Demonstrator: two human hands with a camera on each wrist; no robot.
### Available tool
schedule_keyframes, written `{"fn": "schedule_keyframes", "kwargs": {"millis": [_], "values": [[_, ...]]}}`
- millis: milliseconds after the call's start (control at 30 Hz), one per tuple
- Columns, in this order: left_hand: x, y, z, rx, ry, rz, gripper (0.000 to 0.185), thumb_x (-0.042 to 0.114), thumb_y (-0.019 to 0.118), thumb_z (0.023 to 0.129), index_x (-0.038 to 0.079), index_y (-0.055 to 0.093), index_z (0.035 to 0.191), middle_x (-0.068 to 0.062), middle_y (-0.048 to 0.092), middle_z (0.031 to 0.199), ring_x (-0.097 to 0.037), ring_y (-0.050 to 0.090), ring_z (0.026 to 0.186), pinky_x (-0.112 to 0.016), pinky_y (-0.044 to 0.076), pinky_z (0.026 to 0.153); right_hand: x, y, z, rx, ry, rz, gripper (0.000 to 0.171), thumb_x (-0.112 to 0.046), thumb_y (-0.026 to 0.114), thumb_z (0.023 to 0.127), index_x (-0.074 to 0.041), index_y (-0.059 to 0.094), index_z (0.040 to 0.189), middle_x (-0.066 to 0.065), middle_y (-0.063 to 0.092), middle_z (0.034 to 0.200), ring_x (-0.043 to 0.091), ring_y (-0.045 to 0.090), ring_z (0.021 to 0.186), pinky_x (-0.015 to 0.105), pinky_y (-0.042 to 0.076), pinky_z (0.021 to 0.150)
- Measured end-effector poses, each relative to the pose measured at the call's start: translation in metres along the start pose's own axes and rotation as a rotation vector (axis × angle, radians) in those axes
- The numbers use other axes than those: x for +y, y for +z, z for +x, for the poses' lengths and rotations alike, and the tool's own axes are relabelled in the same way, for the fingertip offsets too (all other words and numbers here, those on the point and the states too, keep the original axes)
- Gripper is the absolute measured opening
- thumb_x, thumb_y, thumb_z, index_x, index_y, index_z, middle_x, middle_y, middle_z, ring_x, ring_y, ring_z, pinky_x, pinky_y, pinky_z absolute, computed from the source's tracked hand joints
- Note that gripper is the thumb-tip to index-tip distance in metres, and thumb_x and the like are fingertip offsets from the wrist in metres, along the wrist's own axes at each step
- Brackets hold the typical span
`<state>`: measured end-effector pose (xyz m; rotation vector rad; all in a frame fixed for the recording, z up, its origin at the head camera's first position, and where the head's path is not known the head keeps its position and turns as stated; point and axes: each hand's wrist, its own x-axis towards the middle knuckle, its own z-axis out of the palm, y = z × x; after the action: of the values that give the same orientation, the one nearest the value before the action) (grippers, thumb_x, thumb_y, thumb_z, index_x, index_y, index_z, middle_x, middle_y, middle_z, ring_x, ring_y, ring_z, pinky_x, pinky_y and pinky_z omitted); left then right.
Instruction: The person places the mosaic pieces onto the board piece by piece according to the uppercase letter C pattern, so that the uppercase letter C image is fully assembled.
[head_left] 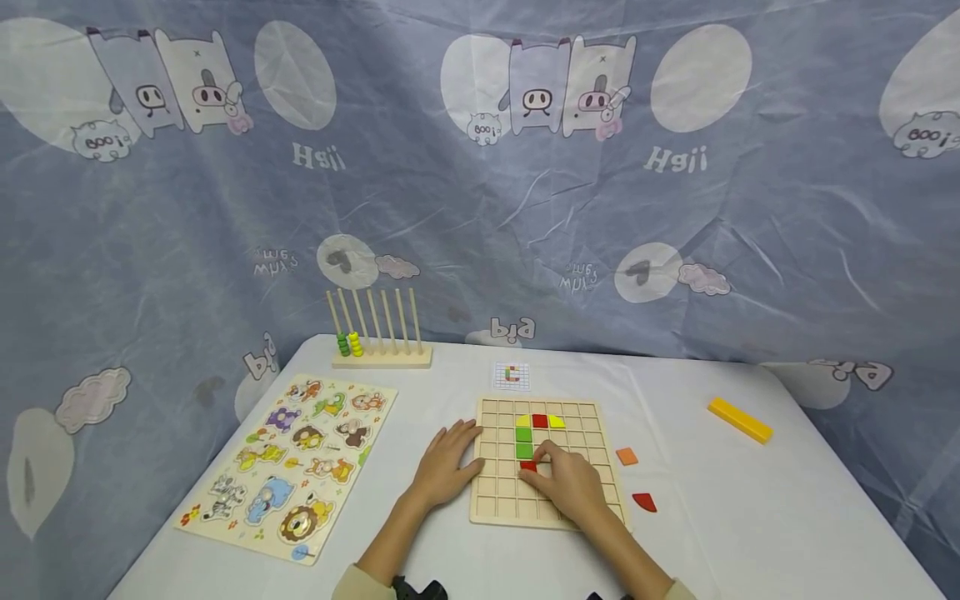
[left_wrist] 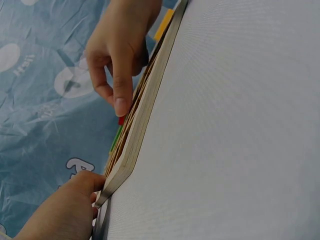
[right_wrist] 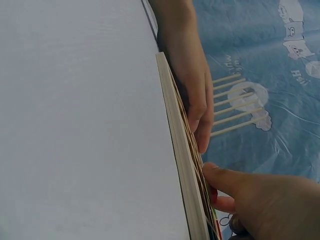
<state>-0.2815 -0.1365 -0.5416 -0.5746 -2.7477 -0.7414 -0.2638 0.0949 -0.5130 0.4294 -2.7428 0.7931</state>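
A wooden grid board (head_left: 495, 504) lies on the table in the head view. My left hand (head_left: 446, 468) rests at its left edge, fingers extended, the fingertips and thumb touching the rim. Over the lower middle cells, my right hand (head_left: 576, 483) pinches a red tile (head_left: 528, 466) between thumb and fingers; its full shape is hidden. Directly above it sit two green square tiles, the lower green tile (head_left: 524, 451) and the upper green tile (head_left: 523, 435). The top row holds a red square tile (head_left: 540, 421) between a yellow tile (head_left: 522, 421) and another yellow tile (head_left: 557, 422).
Right of the board lie an orange tile (head_left: 627, 457), a red quarter-round tile (head_left: 644, 502) and a yellow bar (head_left: 739, 420). A small pattern card (head_left: 512, 376) lies behind it. An animal puzzle board (head_left: 288, 467) and a peg stand with beads (head_left: 382, 360) are on the left.
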Motion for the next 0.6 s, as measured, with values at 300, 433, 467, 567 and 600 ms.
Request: {"fn": "schedule_keyframes", "kwargs": {"millis": [300, 433, 467, 567, 600], "values": [[-0.0019, 0.0031, 0.0012, -0.008, -0.013, 0.011, 0.054, 0.040, 0.051, 0.089, 0.015, 0.044, 0.137, -0.003, 0.039, 0.143, -0.023, 0.027, 0.135, -0.045, 0.016, 0.111, -0.0017, 0.0038, 0.0020, 0.007, -0.030, -0.042, 0.034, -0.048, 0.075, 0.069, -0.021, 0.060, 0.082, -0.009, 0.035, 0.044, 0.007, 0.028, 0.042, 0.024, 0.027, 0.037], [-0.0023, 0.0034, 0.0015, -0.008, -0.015, 0.012, 0.055, 0.040, 0.050, 0.089, 0.015, 0.044, 0.137, -0.003, 0.038, 0.144, -0.023, 0.026, 0.136, -0.044, 0.015, 0.111, -0.0018, 0.0037, 0.0025, 0.003, -0.022, -0.034, 0.034, -0.046, 0.076, 0.069, -0.020, 0.060, 0.084, -0.008, 0.035, 0.045, 0.007, 0.027, 0.042, 0.024, 0.025, 0.036], [-0.0023, 0.0035, 0.0016, -0.007, -0.015, 0.011, 0.055, 0.040, 0.050, 0.089, 0.015, 0.044, 0.137, -0.003, 0.038, 0.144, -0.023, 0.026, 0.136, -0.044, 0.015, 0.111, -0.0019, 0.0036, 0.0027, 0.001, -0.020, -0.031, 0.034, -0.046, 0.075, 0.070, -0.019, 0.061, 0.085, -0.008, 0.035, 0.045, 0.007, 0.027, 0.042, 0.024, 0.025, 0.036], [-0.0028, 0.0039, 0.0019, -0.005, -0.015, 0.016, 0.055, 0.040, 0.050, 0.089, 0.015, 0.044, 0.137, -0.003, 0.038, 0.144, -0.023, 0.026, 0.136, -0.044, 0.015, 0.111, -0.0018, 0.0039, 0.0031, -0.004, -0.021, -0.024, 0.034, -0.045, 0.075, 0.071, -0.018, 0.061, 0.087, -0.008, 0.035, 0.046, 0.006, 0.026, 0.041, 0.022, 0.024, 0.036], [-0.0030, 0.0042, 0.0019, -0.006, -0.017, 0.019, 0.055, 0.040, 0.050, 0.089, 0.015, 0.044, 0.137, -0.003, 0.038, 0.144, -0.022, 0.026, 0.136, -0.044, 0.015, 0.111, -0.0018, 0.0041, 0.0031, -0.006, -0.021, -0.023, 0.034, -0.044, 0.075, 0.071, -0.018, 0.061, 0.088, -0.008, 0.034, 0.046, 0.006, 0.026, 0.041, 0.022, 0.024, 0.036]]}}
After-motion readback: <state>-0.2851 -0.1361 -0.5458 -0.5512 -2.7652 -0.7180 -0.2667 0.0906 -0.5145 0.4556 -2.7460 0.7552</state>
